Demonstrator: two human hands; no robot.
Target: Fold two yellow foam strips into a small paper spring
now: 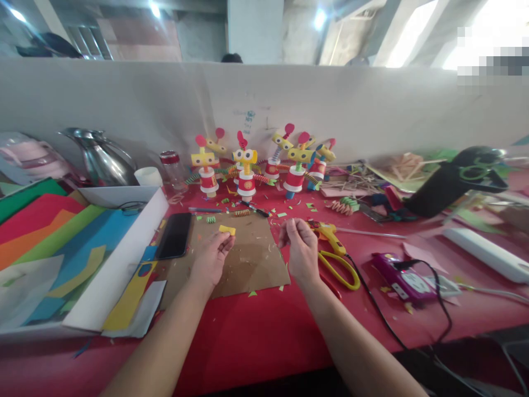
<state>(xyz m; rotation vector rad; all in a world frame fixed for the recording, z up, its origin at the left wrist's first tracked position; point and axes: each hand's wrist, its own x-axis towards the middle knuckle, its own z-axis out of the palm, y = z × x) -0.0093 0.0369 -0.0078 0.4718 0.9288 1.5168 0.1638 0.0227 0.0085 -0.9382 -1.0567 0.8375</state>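
My left hand (210, 258) pinches a small yellow paper piece (227, 230) between thumb and fingers, above a brown cardboard sheet (248, 264). Over the sheet's right edge, my right hand (301, 248) is closed with its fingers curled in; whatever they hold, if anything, is hidden. Just right of it lie a yellow glue gun (333, 236) and yellow-handled scissors (347, 273). Beyond the cardboard stand several paper-cup figures (247, 182) with yellow tube heads, round eyes and coiled paper arms. Small folded paper springs (211, 219) lie at the sheet's far edge.
On the left, a white box (119, 259) holds coloured paper, with a black phone (175, 236) beside it. A steel jug (97, 157) and glass jar (171, 168) stand behind. A purple power strip (403, 281) with a black cord, and a black bottle-shaped object (446, 184), are at right.
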